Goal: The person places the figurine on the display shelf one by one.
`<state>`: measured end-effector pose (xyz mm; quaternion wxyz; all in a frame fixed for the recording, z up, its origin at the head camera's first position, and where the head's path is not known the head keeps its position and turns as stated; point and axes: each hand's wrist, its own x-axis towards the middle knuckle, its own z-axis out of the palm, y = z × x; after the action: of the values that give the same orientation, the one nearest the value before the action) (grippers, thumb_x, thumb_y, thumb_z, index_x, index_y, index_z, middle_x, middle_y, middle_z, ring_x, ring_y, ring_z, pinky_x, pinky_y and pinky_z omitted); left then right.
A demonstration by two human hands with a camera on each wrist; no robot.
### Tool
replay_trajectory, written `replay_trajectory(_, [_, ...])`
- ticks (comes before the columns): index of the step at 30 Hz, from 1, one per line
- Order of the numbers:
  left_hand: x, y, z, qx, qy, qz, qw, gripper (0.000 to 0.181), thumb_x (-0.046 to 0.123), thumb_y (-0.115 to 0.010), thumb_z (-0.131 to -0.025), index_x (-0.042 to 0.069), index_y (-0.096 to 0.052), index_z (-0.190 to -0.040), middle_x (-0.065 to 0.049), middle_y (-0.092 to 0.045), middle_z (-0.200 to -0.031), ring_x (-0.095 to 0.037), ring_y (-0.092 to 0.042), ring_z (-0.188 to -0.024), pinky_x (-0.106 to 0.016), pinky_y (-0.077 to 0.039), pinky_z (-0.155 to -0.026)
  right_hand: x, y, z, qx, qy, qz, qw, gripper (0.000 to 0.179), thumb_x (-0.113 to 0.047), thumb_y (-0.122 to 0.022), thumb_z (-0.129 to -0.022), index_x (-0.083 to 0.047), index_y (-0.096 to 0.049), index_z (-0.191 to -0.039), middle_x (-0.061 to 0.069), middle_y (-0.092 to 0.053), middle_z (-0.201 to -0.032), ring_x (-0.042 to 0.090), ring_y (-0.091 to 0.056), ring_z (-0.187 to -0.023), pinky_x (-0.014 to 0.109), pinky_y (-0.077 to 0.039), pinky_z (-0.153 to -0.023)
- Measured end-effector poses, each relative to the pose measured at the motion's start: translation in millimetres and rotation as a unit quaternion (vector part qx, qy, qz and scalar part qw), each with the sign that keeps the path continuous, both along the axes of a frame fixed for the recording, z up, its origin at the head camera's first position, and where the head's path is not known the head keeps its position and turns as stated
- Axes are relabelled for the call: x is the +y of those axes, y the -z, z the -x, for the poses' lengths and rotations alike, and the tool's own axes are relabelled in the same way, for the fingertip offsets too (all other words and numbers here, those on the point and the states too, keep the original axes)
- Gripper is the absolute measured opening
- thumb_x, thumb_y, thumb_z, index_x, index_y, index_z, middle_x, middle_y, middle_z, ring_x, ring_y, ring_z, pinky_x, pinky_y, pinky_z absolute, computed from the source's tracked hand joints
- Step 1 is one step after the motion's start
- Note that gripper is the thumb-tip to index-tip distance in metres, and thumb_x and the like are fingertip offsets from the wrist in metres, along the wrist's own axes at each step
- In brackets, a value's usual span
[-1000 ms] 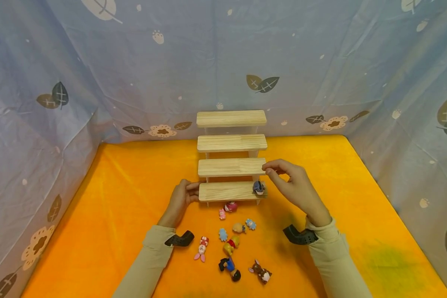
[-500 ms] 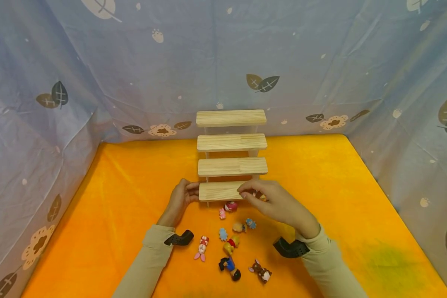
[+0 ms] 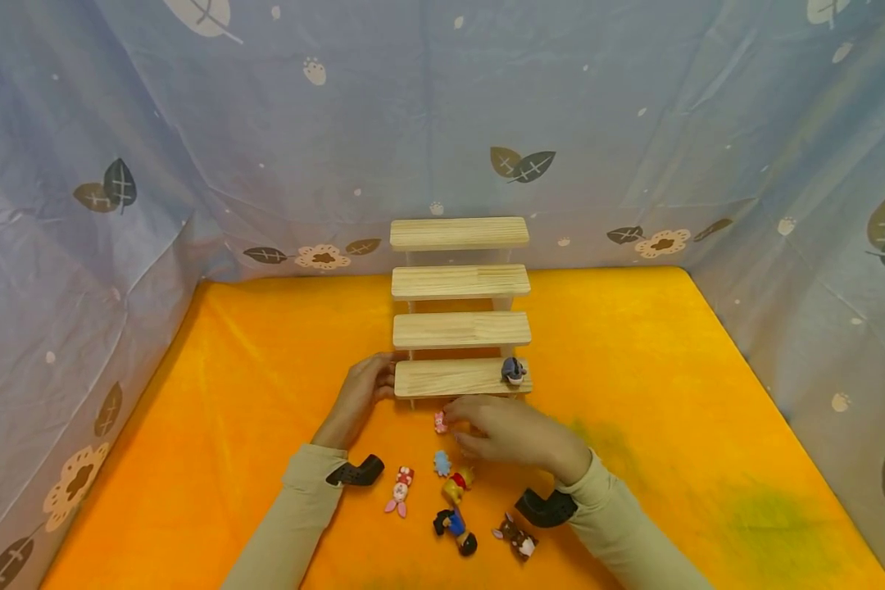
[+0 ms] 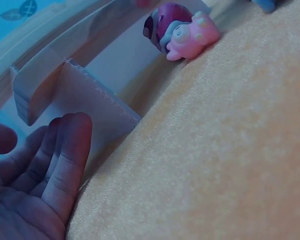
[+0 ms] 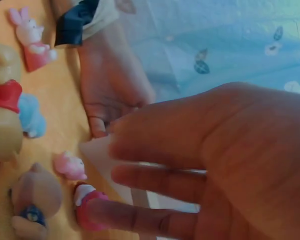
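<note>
The left hand (image 3: 353, 401) keeps straight fingers close together at the left end of the rack (image 3: 460, 329), seemingly to steady it, as the right hand (image 3: 512, 430) hovers, fingers straight and slightly spread, by the magenta toy (image 4: 170, 18) before the lowest step (image 3: 450, 378), contact unclear!

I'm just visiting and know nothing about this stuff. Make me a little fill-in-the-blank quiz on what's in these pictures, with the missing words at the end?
1. The wooden rack has ____ shelves.
2. In the head view, the grey-blue figure is near the ____ end of the lowest shelf.
3. The yellow bear wears a ____ top.
4. In the head view, the left hand is at the ____ end of the rack.

Missing words: four; right; red; left.
</note>
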<state>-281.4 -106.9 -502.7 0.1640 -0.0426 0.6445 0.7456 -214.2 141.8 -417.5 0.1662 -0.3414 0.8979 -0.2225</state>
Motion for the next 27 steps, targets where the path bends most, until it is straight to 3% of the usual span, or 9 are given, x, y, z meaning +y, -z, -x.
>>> replay_trajectory(4, [-0.2, 0.2, -0.1, 0.011, 0.008, 0.007, 0.9999, 0.043, 0.028, -0.040, -0.109, 0.002, -0.060, -0.136, -0.007, -0.065, -0.105, -0.013, -0.065, -0.085, -0.024, -0.056, -0.074, -0.4, 3.1, -3.7, 0.003, -0.004, -0.050, 0.9987, 0.030, -0.024, -0.059, -0.103, -0.015, -0.066, -0.131, 0.007, -0.055, -0.149, 0.026, -0.059, -0.131, 0.043, -0.053, -0.101])
replay_trajectory(7, [-0.2, 0.7, 0.3, 0.013, 0.009, 0.011, 0.9998, 0.042, 0.027, -0.040, -0.109, 0.001, -0.060, -0.137, -0.007, -0.065, -0.106, -0.012, -0.064, -0.085, -0.024, -0.056, -0.073, -1.0, 3.2, -5.7, 0.009, -0.003, -0.064, 0.9979, 0.033, -0.024, -0.059, -0.103, -0.015, -0.064, -0.134, 0.010, -0.052, -0.152, 0.028, -0.058, -0.132, 0.045, -0.054, -0.100])
replay_trajectory(12, [-0.6, 0.9, 0.1, 0.009, 0.006, 0.015, 0.9998, 0.042, 0.025, -0.039, -0.109, 0.000, -0.058, -0.137, -0.007, -0.065, -0.107, -0.012, -0.064, -0.086, -0.023, -0.055, -0.072, -1.8, 2.3, -8.0, 0.009, -0.001, -0.089, 0.9960, 0.036, -0.024, -0.061, -0.101, -0.014, -0.062, -0.136, 0.013, -0.047, -0.155, 0.031, -0.063, -0.125, 0.040, -0.058, -0.086])
replay_trajectory(15, [-0.7, 0.4, -0.3, 0.007, 0.008, 0.015, 0.9998, 0.041, 0.025, -0.040, -0.109, 0.001, -0.059, -0.137, -0.007, -0.065, -0.106, -0.012, -0.063, -0.086, -0.023, -0.055, -0.072, -1.5, 1.1, -8.9, 0.018, -0.008, -0.091, 0.9956, 0.037, -0.024, -0.062, -0.101, -0.012, -0.061, -0.136, 0.013, -0.051, -0.150, 0.028, -0.065, -0.120, 0.038, -0.058, -0.084])
replay_trajectory(20, [-0.9, 0.8, -0.3, 0.010, 0.013, 0.012, 0.9998, 0.042, 0.024, -0.038, -0.110, -0.001, -0.058, -0.137, -0.005, -0.064, -0.104, -0.011, -0.063, -0.084, -0.022, -0.055, -0.071, -0.5, -2.3, -10.4, 0.034, -0.007, -0.087, 0.9956, 0.041, -0.025, -0.062, -0.101, -0.009, -0.059, -0.138, 0.010, -0.061, -0.135, 0.025, -0.065, -0.116, 0.040, -0.057, -0.092])
replay_trajectory(25, [-0.9, 1.9, 0.9, 0.011, 0.015, 0.007, 0.9998, 0.043, 0.024, -0.037, -0.110, -0.004, -0.056, -0.138, -0.004, -0.064, -0.102, -0.010, -0.062, -0.082, -0.022, -0.054, -0.071, -1.1, -3.7, -11.0, 0.034, 0.003, -0.087, 0.9957, 0.044, -0.029, -0.062, -0.102, -0.009, -0.057, -0.140, 0.009, -0.063, -0.130, 0.021, -0.066, -0.106, 0.036, -0.056, -0.084])
replay_trajectory(27, [-0.5, 1.8, 1.2, 0.009, 0.015, 0.008, 0.9998, 0.043, 0.023, -0.037, -0.110, -0.003, -0.056, -0.138, -0.004, -0.064, -0.102, -0.010, -0.062, -0.082, -0.021, -0.054, -0.071, -0.9, -3.8, -11.1, 0.042, 0.003, -0.083, 0.9956, 0.043, -0.028, -0.063, -0.101, -0.009, -0.058, -0.139, 0.011, -0.062, -0.133, 0.022, -0.065, -0.109, 0.037, -0.057, -0.086])
